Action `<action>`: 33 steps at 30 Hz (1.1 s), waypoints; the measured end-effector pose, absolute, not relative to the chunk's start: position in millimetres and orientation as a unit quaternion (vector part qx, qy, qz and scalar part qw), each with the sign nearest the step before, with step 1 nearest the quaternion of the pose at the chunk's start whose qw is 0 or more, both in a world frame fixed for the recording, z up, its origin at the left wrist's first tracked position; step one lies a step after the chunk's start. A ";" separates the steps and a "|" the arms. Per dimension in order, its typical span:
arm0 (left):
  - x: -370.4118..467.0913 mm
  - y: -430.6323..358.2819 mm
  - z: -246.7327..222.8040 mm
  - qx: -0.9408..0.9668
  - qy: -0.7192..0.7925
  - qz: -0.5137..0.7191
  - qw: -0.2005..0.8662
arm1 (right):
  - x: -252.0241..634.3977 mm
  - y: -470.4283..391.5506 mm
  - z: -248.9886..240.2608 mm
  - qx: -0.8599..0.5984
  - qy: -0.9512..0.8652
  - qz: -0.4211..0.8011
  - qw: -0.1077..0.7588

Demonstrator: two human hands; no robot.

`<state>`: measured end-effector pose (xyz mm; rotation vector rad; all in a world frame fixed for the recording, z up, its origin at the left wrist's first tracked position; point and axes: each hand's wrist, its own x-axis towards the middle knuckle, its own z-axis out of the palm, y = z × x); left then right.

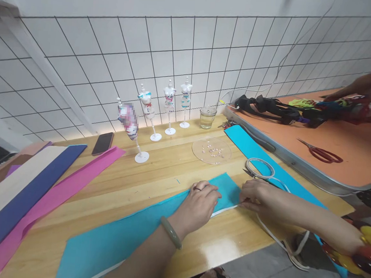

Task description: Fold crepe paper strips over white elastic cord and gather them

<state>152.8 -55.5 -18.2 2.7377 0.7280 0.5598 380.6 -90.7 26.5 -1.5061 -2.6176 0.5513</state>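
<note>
A long turquoise fabric strip [115, 231] lies slantwise across the table in front of me, with a narrow white tape [224, 210] along its near edge. My left hand [200, 205] rests on the fabric, its fingers laid over it and loosely bent. At the strip's right end, the fingers of my right hand [253, 194] are pinched on the white tape. The tape's loose length hangs past the table edge below that wrist. Just beyond my right hand lie a tape roll [260, 168] and dark-bladed scissors [249, 173], partly covered.
Several small white dress forms [171, 106] stand at the back by a glass cup [207, 117]. A clear round plate [211, 150] holds small clear pieces. Folded fabrics [36, 179] and a phone [103, 144] lie left. Another person's hand reaches over the orange tray [356, 144], near red-handled scissors [322, 153].
</note>
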 end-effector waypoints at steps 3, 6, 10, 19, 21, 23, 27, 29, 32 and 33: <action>152.9 -56.3 -17.1 0.941 0.251 0.186 0.133 | 381.0 -87.3 23.4 -0.496 -0.851 0.170 0.035; 153.2 -56.6 -17.9 0.941 0.255 0.182 0.131 | 379.3 -87.1 25.6 -0.503 -0.848 0.163 0.032; 153.0 -56.1 -19.0 0.944 0.250 0.173 0.131 | 376.0 -87.3 29.3 -0.511 -0.845 0.160 0.015; 152.7 -55.6 -21.5 0.945 0.245 0.166 0.137 | 374.6 -83.4 26.1 -0.515 -0.833 0.201 0.015; 152.6 -55.8 -21.8 0.945 0.246 0.166 0.139 | 373.9 -83.9 26.4 -0.520 -0.831 0.198 0.014; 152.5 -55.7 -21.6 0.945 0.245 0.164 0.140 | 372.9 -84.8 27.3 -0.525 -0.828 0.194 0.011; 152.0 -54.7 -20.6 0.946 0.244 0.160 0.138 | 371.8 -85.3 26.5 -0.536 -0.822 0.193 0.009; 151.7 -54.1 -20.3 0.947 0.242 0.159 0.137 | 372.0 -84.5 24.3 -0.538 -0.819 0.198 0.013; 151.8 -53.8 -20.3 0.948 0.242 0.156 0.136 | 372.4 -82.7 21.2 -0.536 -0.819 0.204 0.018; 152.0 -53.9 -20.4 0.948 0.243 0.155 0.135 | 372.5 -82.1 20.6 -0.535 -0.820 0.204 0.016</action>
